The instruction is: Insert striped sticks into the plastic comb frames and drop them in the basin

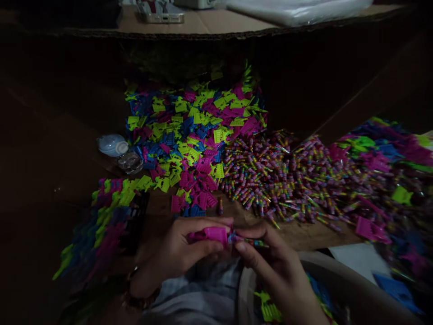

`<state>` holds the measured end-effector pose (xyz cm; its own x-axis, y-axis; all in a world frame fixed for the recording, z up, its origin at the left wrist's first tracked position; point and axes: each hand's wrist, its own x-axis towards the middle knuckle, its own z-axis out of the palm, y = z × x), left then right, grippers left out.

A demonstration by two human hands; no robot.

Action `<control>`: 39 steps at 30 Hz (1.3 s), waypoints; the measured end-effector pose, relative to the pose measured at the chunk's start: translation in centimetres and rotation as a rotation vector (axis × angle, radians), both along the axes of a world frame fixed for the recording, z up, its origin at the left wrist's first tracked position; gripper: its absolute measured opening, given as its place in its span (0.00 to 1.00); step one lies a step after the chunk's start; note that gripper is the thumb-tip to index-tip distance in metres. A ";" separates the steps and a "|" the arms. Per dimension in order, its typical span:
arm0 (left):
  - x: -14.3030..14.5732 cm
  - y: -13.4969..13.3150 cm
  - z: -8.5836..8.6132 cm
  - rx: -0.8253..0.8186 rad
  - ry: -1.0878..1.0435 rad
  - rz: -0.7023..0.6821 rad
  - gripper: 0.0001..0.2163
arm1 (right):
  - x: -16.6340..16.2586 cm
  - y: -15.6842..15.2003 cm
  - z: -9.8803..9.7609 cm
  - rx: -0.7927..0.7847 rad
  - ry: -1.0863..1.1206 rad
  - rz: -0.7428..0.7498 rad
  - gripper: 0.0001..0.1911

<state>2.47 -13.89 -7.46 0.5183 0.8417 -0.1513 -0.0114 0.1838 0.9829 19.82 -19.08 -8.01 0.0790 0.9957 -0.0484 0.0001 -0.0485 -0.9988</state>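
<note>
My left hand (pixel 189 243) is closed on a bright pink plastic piece (pixel 216 234), held level above my lap. My right hand (pixel 274 262) pinches a thin tube with a multicoloured wrapper (pixel 252 242) between thumb and fingers. The tube's near end meets the right end of the pink piece; whether it is inside, I cannot tell. Beyond my hands lies a heap of pink, yellow-green and blue plastic pieces (pixel 189 135). To its right spreads a pile of similar wrapped tubes (pixel 280 180).
Rows of coloured pieces (pixel 111 216) stand at the left, beside a clear bottle with a pale blue lid (pixel 113 145). A round tub (pixel 248 289) holding pieces sits under my right forearm. More pieces (pixel 382 149) lie far right. A cardboard shelf (pixel 206 22) crosses the top.
</note>
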 end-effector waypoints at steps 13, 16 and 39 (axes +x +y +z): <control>1.4 0.4 -0.6 0.044 0.006 0.157 0.11 | 0.2 -1.2 0.3 0.297 -0.506 -0.156 0.08; 1.7 0.2 -0.3 0.150 0.053 0.198 0.10 | -0.6 -1.1 0.0 0.348 -0.655 -0.223 0.07; 0.1 0.6 -1.8 0.147 0.111 0.065 0.12 | -1.5 -0.5 -3.3 0.078 -0.284 -0.118 0.06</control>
<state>2.56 -13.31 -9.31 0.4492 0.8901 -0.0771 0.0911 0.0402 0.9950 18.29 -19.61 -11.28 0.1941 0.9786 0.0682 0.2789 0.0116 -0.9603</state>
